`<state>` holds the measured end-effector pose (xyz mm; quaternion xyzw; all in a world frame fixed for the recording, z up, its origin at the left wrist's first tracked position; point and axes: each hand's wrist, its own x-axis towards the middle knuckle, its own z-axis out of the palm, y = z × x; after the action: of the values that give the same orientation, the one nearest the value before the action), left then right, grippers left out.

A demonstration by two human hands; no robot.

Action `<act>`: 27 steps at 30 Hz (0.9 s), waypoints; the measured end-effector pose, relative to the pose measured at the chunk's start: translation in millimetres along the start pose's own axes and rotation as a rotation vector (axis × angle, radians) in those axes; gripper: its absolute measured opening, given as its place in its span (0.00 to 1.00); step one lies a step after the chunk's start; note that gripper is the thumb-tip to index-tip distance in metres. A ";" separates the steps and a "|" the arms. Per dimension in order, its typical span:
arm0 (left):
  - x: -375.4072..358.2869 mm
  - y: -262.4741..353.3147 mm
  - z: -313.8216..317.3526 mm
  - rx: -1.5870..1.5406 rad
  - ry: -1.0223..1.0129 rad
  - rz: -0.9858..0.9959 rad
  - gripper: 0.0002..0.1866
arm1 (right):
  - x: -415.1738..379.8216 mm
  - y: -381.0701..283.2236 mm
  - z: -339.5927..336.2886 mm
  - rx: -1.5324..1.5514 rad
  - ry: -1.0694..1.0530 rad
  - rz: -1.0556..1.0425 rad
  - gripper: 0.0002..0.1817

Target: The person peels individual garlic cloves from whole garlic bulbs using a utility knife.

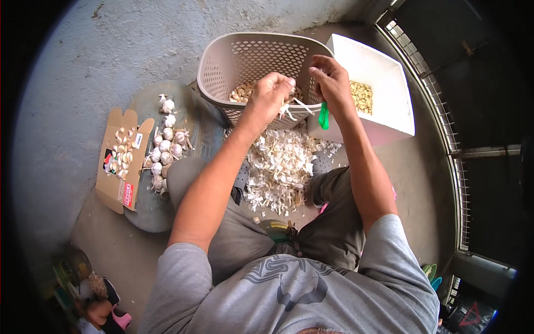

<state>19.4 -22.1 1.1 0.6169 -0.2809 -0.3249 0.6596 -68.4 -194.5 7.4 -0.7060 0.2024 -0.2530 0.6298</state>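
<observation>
My left hand (269, 97) is closed over the near rim of a tall perforated basket (214, 72), pinching a piece of garlic (292, 82). Strips of papery garlic skin (287, 111) hang below its fingers. My right hand (332, 83) is at the basket's right side, fingers curled, with a bright green handle (324, 116) sticking out below the palm; the rest of that tool is hidden. Unpeeled garlic cloves (242, 92) cover the basket's bottom.
Peeled cloves (361, 97) lie in a white foam box (389, 72) at right. Garlic skins (278, 170) are heaped between my feet. Several whole bulbs (165, 150) and a cardboard box (108, 183) with cloves (123, 153) rest on a round surface (146, 220) at left. A wall (133, 39) stands behind.
</observation>
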 end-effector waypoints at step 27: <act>12.1 9.0 -30.1 -0.480 0.003 -0.101 0.24 | -82.7 -18.1 55.4 -0.579 -1.032 -0.281 0.09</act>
<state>51.0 -12.2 7.2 0.4563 -0.1636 -0.4140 0.7705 -100.4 -98.7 12.5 -0.9001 -0.1634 0.1065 0.3895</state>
